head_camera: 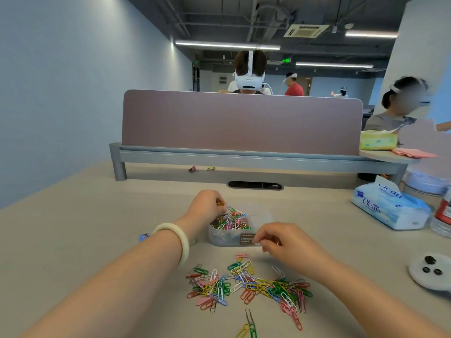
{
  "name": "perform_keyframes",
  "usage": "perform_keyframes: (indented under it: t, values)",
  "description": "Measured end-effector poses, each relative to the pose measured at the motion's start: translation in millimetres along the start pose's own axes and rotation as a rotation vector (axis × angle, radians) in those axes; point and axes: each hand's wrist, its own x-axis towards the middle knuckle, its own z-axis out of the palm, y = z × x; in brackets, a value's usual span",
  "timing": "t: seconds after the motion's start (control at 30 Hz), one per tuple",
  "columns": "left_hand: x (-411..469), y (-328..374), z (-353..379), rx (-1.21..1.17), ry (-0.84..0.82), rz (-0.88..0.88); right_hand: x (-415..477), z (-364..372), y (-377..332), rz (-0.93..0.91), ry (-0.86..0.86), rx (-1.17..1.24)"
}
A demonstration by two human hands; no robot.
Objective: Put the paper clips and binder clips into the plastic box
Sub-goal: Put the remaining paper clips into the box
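Plastic box (234, 236) sitting mid-table (97, 228), holding heap (230, 222) of coloured clips; left hand (207, 206) pinching gold clip (221, 204) above its left rim; right hand (280, 242) curling at box's near right corner, cannot tell whether gripping anything; loose clips (246, 286) lying scattered just before box; two binder clips (192, 169) lying far back under divider (241, 123)

Tissue pack (390, 208) and mauve divider (241, 123) on beige desk (73, 228).

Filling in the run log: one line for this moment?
left hand: pinches clip at box | right hand: at box front | pile: on table
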Motion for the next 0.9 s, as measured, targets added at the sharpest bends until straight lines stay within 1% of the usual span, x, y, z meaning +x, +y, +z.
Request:
perform_keyframes:
  t: [0.1,0.23,0.33,0.43,0.53,0.63,0.7,0.73,0.8,0.87,0.9]
  values:
    - [11,0,-2,0.077,-0.067,0.015,-14,-2,10,0.042,-0.019,-0.034]
    - [18,-4,-10,0.199,-0.169,0.124,-32,-10,24,0.154,-0.067,-0.080]
    - [15,-6,-9,0.263,-0.203,0.188,-45,-12,28,0.223,-0.145,-0.057]
    - [9,-7,-8,0.333,-0.234,0.267,-55,-10,27,0.259,-0.166,-0.072]
    - [0,-10,-17,0.303,-0.244,0.271,-57,-5,22,0.242,-0.179,-0.120]
    - [-19,-8,-31,0.236,-0.153,0.337,-52,6,8,0.158,-0.196,-0.098]
    - [-39,-7,-39,0.189,-0.109,0.411,-48,13,0,0.097,-0.223,-0.031]
    - [-50,-8,-42,0.169,-0.131,0.454,-47,14,-2,0.090,-0.227,0.056]
    - [-77,-13,-48,0.129,-0.278,0.509,-46,8,-2,0.108,-0.214,0.246]
    - [-103,-23,-52,0.137,-0.455,0.469,-50,-5,7,0.114,-0.194,0.235]
    - [-113,-28,-53,0.179,-0.525,0.444,-53,-12,13,0.132,-0.220,0.205]
